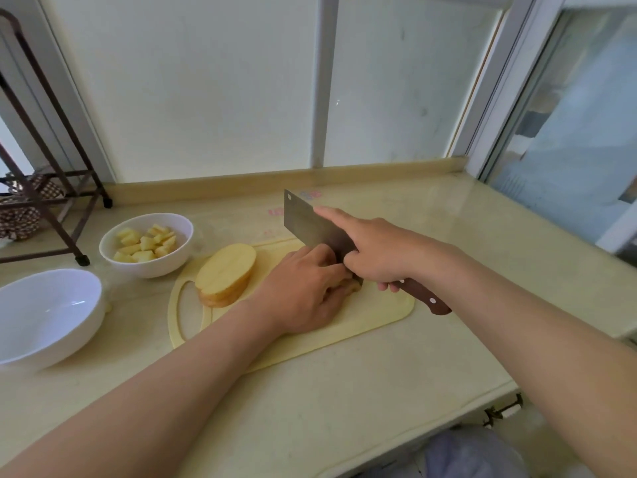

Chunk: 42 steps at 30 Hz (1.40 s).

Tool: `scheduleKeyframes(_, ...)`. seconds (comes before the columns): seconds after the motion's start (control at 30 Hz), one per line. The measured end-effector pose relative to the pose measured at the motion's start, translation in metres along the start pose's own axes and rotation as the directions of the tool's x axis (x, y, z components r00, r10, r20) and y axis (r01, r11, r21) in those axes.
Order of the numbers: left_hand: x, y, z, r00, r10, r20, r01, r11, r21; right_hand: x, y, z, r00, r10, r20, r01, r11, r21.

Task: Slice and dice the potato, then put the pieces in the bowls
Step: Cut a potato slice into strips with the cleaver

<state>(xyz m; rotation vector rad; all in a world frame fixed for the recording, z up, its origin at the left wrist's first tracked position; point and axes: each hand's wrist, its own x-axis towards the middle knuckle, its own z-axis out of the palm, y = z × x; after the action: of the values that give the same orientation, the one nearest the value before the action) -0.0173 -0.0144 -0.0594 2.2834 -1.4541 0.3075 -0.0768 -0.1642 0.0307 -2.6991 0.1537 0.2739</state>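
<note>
A large potato piece (225, 273), cut face up, lies on the pale cutting board (379, 312). My left hand (303, 288) curls over a smaller potato piece (350, 284) that is mostly hidden beneath it. My right hand (372, 250) grips the brown handle of a cleaver (310, 224), forefinger stretched along the blade's spine; the blade stands right against my left knuckles. A small white bowl (179, 257) behind the board holds several potato cubes (146, 244). A larger white bowl (51, 315) at the left is empty.
A dark metal rack (51, 188) with a patterned cloth stands at the back left of the counter. A wall panel and window frame close off the back. The counter edge runs along the right and front.
</note>
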Motion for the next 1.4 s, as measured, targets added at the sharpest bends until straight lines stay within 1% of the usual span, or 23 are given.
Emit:
scheduleKeyframes(0.27,-0.001,0.000,-0.002,1.000,0.004,-0.011,-0.004,0.999,-0.034,0.004,0.004,-0.005,0.999,0.022,0.035,-0.022,1.000,-0.006)
scheduleKeyframes(0.6,0.000,-0.002,-0.001,0.999,0.022,-0.035,-0.023,1.000,-0.018,0.012,0.014,-0.009,0.995,-0.032,0.098,0.035,0.999,-0.022)
scheduleKeyframes(0.97,-0.002,-0.002,-0.002,0.997,0.029,-0.068,-0.029,1.000,-0.001,0.008,0.018,-0.010,0.996,-0.046,0.075,0.044,0.999,0.023)
scheduleKeyframes(1.17,-0.003,0.001,-0.003,0.997,0.042,-0.068,-0.042,0.999,0.012,-0.011,0.018,-0.017,0.998,-0.024,0.066,0.023,1.000,0.003)
scheduleKeyframes(1.4,-0.004,0.002,-0.005,0.997,0.041,-0.073,-0.039,0.999,0.018,-0.022,0.008,-0.014,0.994,-0.056,0.096,0.062,0.996,-0.062)
